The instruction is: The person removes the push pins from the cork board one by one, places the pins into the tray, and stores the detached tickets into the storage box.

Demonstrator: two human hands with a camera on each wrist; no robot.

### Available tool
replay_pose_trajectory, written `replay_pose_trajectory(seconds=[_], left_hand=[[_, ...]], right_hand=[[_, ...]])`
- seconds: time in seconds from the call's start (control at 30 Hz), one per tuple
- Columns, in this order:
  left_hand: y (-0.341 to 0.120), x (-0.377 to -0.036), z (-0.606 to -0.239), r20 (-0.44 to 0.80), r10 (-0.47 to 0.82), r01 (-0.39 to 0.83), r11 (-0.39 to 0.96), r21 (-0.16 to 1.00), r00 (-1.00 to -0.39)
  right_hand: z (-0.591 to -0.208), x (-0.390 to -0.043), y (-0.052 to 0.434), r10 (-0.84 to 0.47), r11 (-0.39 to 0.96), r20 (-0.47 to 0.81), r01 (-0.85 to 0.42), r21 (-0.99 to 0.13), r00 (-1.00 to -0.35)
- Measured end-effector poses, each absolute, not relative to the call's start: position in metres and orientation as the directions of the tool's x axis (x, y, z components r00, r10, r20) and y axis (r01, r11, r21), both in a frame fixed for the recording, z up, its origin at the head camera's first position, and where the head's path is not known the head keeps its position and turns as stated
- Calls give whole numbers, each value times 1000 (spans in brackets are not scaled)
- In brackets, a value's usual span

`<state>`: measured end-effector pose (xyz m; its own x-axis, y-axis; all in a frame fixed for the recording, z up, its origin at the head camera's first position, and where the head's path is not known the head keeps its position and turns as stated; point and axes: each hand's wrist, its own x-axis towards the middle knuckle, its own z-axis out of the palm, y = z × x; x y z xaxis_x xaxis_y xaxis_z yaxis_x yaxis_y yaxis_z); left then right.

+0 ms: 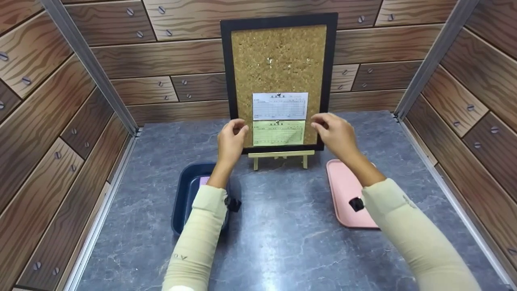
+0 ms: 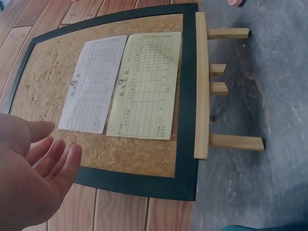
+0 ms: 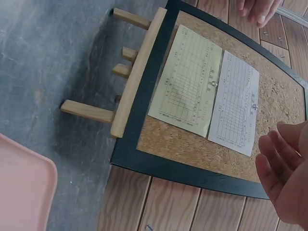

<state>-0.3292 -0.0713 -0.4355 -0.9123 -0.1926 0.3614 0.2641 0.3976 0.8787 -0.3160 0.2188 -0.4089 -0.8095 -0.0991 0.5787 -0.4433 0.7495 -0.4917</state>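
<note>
A cork board (image 1: pixel 278 48) in a dark frame stands upright on a small wooden easel (image 1: pixel 281 154). Two printed slips are pinned to its lower half, a white slip (image 1: pixel 279 109) above a green slip (image 1: pixel 278 137), each with a pin at its top edge. Beside the slips, near the board's left edge, my left hand (image 1: pixel 231 141) holds nothing, its fingers loosely bent. On the opposite side, my right hand (image 1: pixel 338 135) is likewise bare, thumb and fingers loosely curved in front of the frame. The right wrist view shows both pins (image 3: pixel 213 83) flat against the paper.
A navy tray (image 1: pixel 177 202) with a purple piece (image 1: pixel 203 180) in it lies under the left forearm. Under the right forearm is a pink tray (image 1: pixel 343 202). Wood-patterned walls (image 1: pixel 194 60) enclose the grey marbled tabletop (image 1: pixel 278 242) at the back and sides.
</note>
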Motion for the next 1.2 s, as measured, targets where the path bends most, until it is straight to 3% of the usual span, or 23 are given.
replay_pose_trajectory(seconds=[0.27,0.77,1.2], left_hand=[[-61,-349,-432,350,-215,235,424,874,-912],[-44,-383,-430,388,-213,251,477,842,-897],[-37,-396,-422,344,-221,229,421,878,-913]], right_hand=[[-402,-333,207,-96,768,570,-425,-480,-816],[-395,-368,169,-98,787,635,-450,-421,-766],[-398,-392,147,-73,797,634,-427,-427,-770]])
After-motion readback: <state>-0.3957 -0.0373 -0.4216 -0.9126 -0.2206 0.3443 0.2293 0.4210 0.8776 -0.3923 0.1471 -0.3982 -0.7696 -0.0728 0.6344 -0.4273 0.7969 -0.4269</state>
